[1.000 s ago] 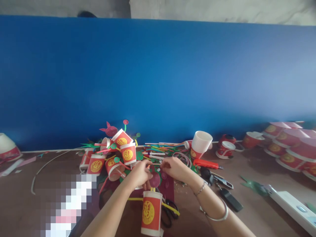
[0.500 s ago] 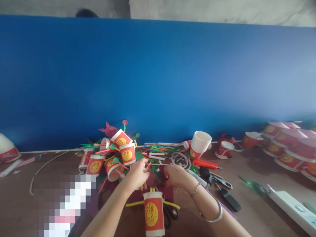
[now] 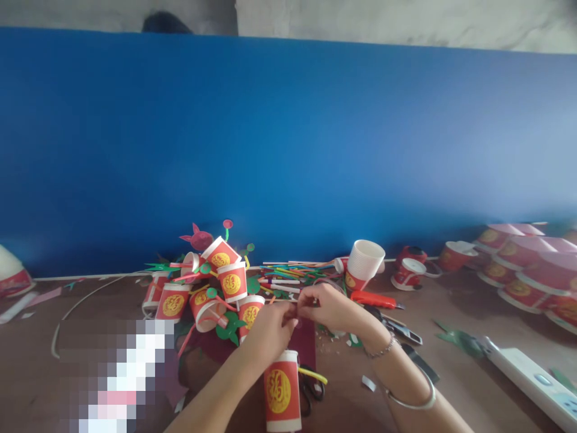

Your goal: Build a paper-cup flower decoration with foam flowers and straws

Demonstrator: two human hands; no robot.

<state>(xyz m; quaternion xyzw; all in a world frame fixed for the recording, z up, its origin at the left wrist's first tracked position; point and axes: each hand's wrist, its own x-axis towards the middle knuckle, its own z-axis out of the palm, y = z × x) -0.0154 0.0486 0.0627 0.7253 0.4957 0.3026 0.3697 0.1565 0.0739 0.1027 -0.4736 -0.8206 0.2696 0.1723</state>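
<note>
My left hand (image 3: 273, 329) and my right hand (image 3: 322, 307) meet above the middle of the table, fingertips pinched together. Whatever sits between the fingers is too small or too hidden to name. Just below my left hand stands a red paper cup (image 3: 282, 394) with a yellow emblem. A yellow straw (image 3: 314, 376) sticks out to its right; my left hand and forearm cover the area above and to its left. Under my hands lies dark red paper (image 3: 306, 346). Black scissors (image 3: 311, 391) lie partly behind the cup.
Cup figures with straws (image 3: 232, 281) are piled at left. Straws and markers (image 3: 286, 281) lie behind my hands. Stacked cups (image 3: 366, 261), an orange utility knife (image 3: 376, 299), a power strip (image 3: 534, 376) and a cup pile (image 3: 527, 288) stand right. A blue panel (image 3: 288, 150) closes the back.
My hands were apart and have come together, the right moving left and the left moving right. The dark red disc above the front cup is now hidden. A cup behind my left hand shows.
</note>
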